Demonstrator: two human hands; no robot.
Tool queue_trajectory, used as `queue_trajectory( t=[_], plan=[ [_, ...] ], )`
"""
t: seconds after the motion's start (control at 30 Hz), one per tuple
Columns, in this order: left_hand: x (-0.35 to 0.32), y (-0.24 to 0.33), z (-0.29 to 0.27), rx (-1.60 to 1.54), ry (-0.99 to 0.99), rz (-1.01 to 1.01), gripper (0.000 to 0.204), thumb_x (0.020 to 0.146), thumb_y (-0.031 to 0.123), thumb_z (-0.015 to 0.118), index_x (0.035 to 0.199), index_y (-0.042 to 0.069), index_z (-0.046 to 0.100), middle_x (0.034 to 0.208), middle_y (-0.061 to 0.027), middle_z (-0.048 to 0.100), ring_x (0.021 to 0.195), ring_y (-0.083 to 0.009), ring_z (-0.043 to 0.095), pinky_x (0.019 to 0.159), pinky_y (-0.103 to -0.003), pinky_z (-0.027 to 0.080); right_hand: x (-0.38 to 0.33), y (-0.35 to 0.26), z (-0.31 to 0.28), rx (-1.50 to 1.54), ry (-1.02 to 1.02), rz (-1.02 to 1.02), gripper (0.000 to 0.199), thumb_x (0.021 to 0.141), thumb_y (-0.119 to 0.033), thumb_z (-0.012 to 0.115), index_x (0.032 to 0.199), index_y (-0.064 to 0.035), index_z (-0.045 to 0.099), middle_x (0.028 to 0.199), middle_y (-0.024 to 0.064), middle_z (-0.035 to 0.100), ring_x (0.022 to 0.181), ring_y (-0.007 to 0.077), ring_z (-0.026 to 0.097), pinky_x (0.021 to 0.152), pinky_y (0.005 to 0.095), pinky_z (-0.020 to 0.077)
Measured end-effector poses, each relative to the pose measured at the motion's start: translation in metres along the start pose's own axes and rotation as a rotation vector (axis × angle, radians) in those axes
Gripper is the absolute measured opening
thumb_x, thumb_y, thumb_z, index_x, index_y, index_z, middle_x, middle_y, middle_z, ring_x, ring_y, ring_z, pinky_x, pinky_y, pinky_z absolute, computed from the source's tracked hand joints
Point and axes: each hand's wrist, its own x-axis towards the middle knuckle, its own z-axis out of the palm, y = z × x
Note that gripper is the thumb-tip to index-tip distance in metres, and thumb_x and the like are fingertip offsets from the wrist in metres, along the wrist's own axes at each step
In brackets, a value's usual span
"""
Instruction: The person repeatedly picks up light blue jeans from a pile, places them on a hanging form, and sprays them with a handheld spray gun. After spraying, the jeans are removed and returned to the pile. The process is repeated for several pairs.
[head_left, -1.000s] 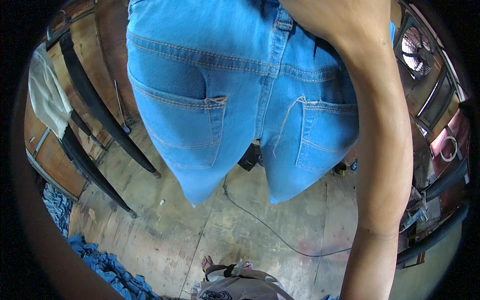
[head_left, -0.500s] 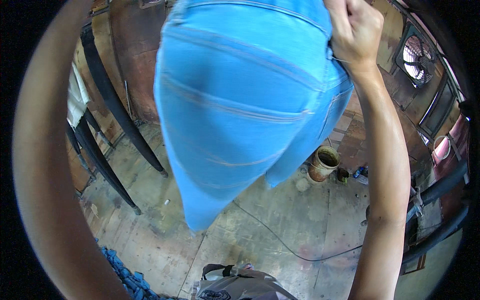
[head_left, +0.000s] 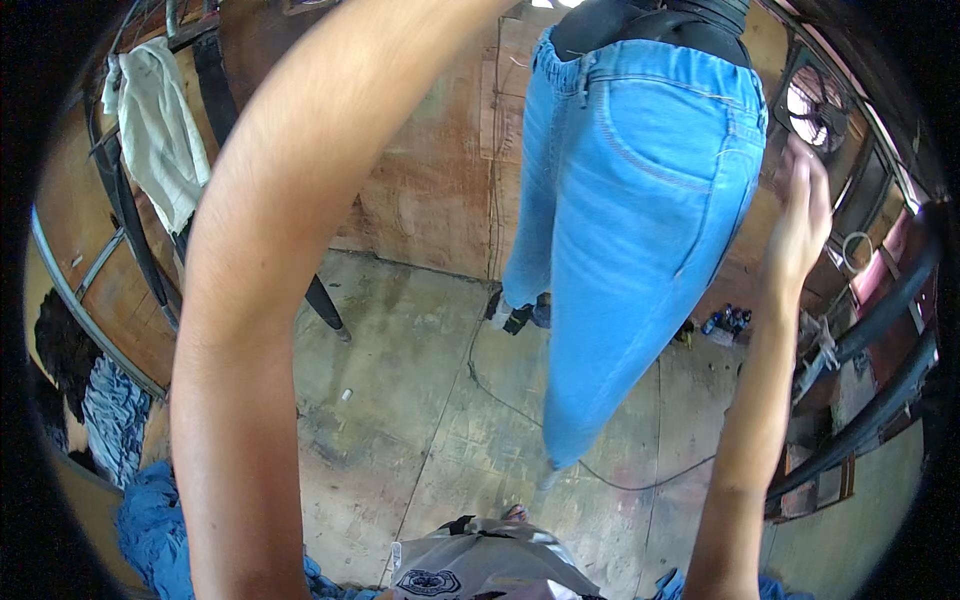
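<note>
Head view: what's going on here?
A person is at work by blue jeans, which sit waist-up on a black form, legs hanging down. The right hand is raised just beside them, fingers loosely bent, gripping nothing that shows. The left arm reaches up past the top edge, its hand out of view. Blue fabric is heaped lower left.

The right hand (head_left: 803,205) and both forearms (head_left: 240,420) are bare, and the pale grey garment (head_left: 500,560) bears a dark emblem (head_left: 428,582).

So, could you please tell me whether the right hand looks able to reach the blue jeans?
Probably yes: the right hand is just beside the hip of the blue jeans, with nothing visible between them.
</note>
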Motion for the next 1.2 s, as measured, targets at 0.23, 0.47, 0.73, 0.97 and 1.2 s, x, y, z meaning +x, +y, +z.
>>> queue_trajectory(
  t=[0.23,0.47,0.73,0.97,1.2],
  plan=[
    [-0.122,0.022,-0.013,-0.01,-0.299,-0.638,0.059,0.089,0.036,0.063,0.134,0.002,0.048,0.115,-0.0235,0.057,0.103,-0.0344,0.059,0.092,-0.042,0.048,-0.134,-0.016,-0.013,-0.323,-0.026,-0.01,0.053,0.105,-0.026,0.039,0.147,0.0064,0.033,0.153,0.0232,0.033,0.143,0.0341,0.032,0.118,0.0406,0.0218],
    [-0.14,0.06,0.006,-0.18,-0.071,-0.949,0.093,0.079,0.057,0.072,0.146,0.003,0.038,0.143,-0.027,0.046,0.134,-0.0368,0.045,0.111,-0.043,0.036,-0.107,0.027,-0.049,-0.391,-0.067,-0.056,0.054,0.106,-0.032,0.035,0.144,0.0066,0.04,0.144,0.0256,0.047,0.134,0.0356,0.045,0.112,0.0388,0.033],
    [-0.109,0.117,-0.013,0.055,-0.102,-1.002,0.094,0.079,0.058,0.07,0.145,-0.001,0.038,0.142,-0.0254,0.047,0.133,-0.0388,0.045,0.11,-0.044,0.037,-0.149,0.064,-0.127,-0.659,-0.347,0.084,0.048,0.105,-0.032,0.042,0.14,0.0007,0.048,0.14,0.0217,0.05,0.131,0.0347,0.046,0.109,0.041,0.036],
    [-0.252,0.188,-0.016,0.088,0.13,-0.996,0.045,0.102,0.026,0.047,0.136,-0.003,0.048,0.123,-0.0146,0.059,0.112,-0.0251,0.055,0.103,-0.04,0.042,-0.279,0.135,-0.249,-0.534,-0.519,0.449,0.044,0.105,-0.029,0.046,0.133,0.0035,0.053,0.133,0.0224,0.057,0.125,0.0303,0.054,0.107,0.038,0.0387],
    [-0.529,0.458,0.026,0.274,0.425,-2.669,0.067,0.103,0.048,0.033,0.149,-0.001,0.03,0.152,-0.0235,0.033,0.138,-0.0401,0.036,0.114,-0.045,0.029,-0.475,0.157,-0.377,-0.497,-0.683,1.119,0.048,0.102,-0.036,0.053,0.127,0.0047,0.056,0.105,0.0115,0.067,0.086,0.0155,0.065,0.072,0.0289,0.0514]
  ],
)
